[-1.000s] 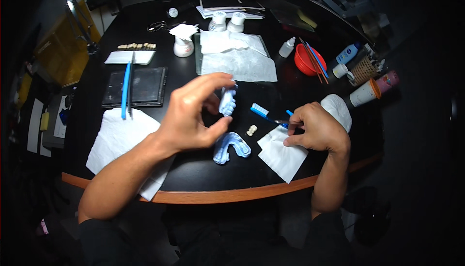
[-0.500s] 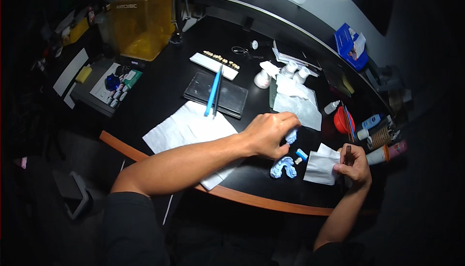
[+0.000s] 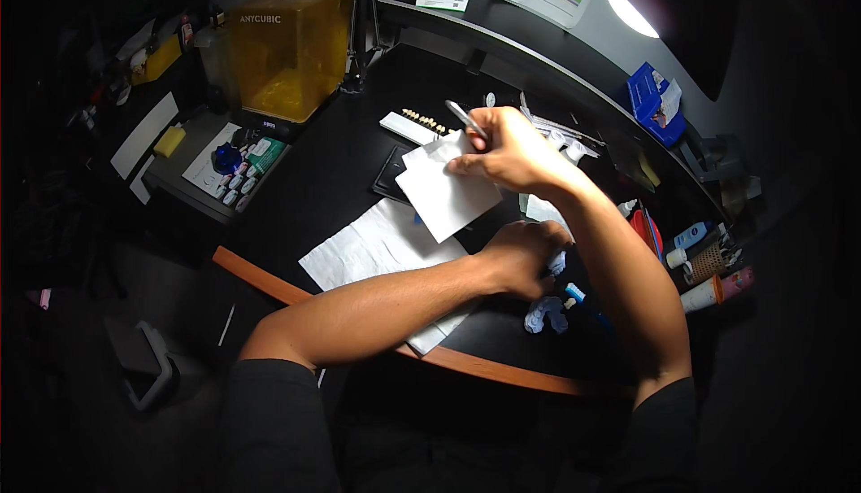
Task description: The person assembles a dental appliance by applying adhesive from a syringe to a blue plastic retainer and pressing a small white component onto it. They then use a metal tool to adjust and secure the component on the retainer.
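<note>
My right hand (image 3: 511, 150) is raised over the middle of the desk. It is closed on a folded white paper tissue (image 3: 448, 192) and a slim pen-like tool (image 3: 465, 120). Below it, the fingers of my left hand (image 3: 527, 255) are wrapped round a pale blue dental model (image 3: 558, 263), mostly hidden by the hand. Just in front of that hand a second blue horseshoe-shaped dental model (image 3: 543, 314) lies on the desk. Next to it are a small bright blue piece (image 3: 575, 293) and a tiny cream tooth-like piece (image 3: 569, 303).
A white paper sheet (image 3: 368, 246) lies left of my left hand, near a black flat case (image 3: 387, 174). Behind stands a tooth shade strip (image 3: 408, 127). An amber box (image 3: 291, 53) is at the back left; a red bowl (image 3: 644, 228) and bottles line the right.
My right hand has swung up and left from the desk's right side, carrying the tissue and tool over the black case. My left hand stays on the dental model. The whole view has shifted slightly.
</note>
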{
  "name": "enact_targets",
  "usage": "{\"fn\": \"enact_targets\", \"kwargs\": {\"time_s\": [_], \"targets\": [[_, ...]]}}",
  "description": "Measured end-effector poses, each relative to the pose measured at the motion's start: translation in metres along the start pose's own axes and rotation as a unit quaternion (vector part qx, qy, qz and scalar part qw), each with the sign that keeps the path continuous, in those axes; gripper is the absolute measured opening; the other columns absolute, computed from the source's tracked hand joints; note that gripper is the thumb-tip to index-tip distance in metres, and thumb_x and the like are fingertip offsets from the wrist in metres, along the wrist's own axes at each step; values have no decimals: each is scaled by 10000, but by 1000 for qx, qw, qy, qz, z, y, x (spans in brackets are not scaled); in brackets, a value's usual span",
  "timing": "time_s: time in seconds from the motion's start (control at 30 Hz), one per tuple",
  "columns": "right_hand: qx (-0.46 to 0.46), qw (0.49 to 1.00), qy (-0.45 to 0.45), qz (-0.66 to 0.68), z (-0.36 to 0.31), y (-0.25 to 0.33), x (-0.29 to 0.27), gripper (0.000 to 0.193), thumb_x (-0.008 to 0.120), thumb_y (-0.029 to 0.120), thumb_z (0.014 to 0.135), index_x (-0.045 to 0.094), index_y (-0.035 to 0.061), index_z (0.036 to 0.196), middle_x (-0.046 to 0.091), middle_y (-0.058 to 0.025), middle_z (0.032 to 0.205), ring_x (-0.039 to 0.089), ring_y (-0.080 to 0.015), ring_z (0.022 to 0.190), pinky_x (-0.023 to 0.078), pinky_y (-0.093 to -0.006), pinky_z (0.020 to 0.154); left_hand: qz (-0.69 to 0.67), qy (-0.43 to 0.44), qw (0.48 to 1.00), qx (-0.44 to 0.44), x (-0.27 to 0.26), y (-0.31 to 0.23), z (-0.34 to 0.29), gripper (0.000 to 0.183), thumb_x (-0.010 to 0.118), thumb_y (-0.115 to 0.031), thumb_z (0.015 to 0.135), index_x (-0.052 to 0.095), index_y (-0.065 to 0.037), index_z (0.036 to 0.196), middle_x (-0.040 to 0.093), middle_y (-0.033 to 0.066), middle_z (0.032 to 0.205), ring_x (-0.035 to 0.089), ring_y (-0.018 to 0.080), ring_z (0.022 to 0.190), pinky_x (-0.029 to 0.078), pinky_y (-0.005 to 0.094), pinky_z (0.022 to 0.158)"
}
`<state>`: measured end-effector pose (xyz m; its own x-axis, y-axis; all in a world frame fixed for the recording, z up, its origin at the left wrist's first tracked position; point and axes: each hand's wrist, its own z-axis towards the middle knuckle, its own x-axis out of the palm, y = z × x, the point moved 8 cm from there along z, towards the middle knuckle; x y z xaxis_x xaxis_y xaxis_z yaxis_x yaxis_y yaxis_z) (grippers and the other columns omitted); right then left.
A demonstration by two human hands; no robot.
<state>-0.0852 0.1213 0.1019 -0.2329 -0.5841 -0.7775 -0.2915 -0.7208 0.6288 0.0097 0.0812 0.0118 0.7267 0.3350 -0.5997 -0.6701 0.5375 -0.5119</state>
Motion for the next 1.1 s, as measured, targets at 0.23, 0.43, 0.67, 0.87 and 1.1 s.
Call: {"fn": "enact_targets", "kwargs": {"time_s": [0.23,0.43,0.67,0.87,1.1], "targets": [[-8,974,-85,-211,18,1,12,440,952,297,774,653,-19,839,611,-110,743,592,-231,686,500,-412,673,33,49,997,-49,2,5,0,425,758,-318,786,719,26,1033,733,244,1026,724,420,1001,585,510,931],[-249,896,-314,-191,-86,35,-30,279,768,145,957,700,-61,781,659,-145,771,627,-258,628,501,-370,605,-50,41,995,-72,-12,1,-2,312,751,-214,807,694,10,1016,731,224,993,729,416,955,593,489,827],[-163,924,-324,-121,-202,-56,-52,293,625,83,1035,618,-48,774,595,-137,723,582,-253,609,448,-368,577,13,-55,998,-6,-26,3,3,487,818,-118,706,685,-14,1163,724,170,992,738,335,805,612,414,757],[-238,890,-384,-60,-238,-104,-41,613,400,438,1143,639,-43,848,651,-206,976,641,-266,761,512,-356,670,-93,-48,993,-50,-22,8,4,626,856,-35,742,627,10,1322,696,181,1169,743,240,879,616,344,763],[-145,919,-367,-18,-244,-94,-30,829,196,661,1117,601,0,821,523,-57,617,542,-183,486,399,-294,474,-140,-39,988,-54,-26,-2,3,662,854,-17,785,618,-7,1403,652,186,1443,711,181,853,602,302,746]]}}
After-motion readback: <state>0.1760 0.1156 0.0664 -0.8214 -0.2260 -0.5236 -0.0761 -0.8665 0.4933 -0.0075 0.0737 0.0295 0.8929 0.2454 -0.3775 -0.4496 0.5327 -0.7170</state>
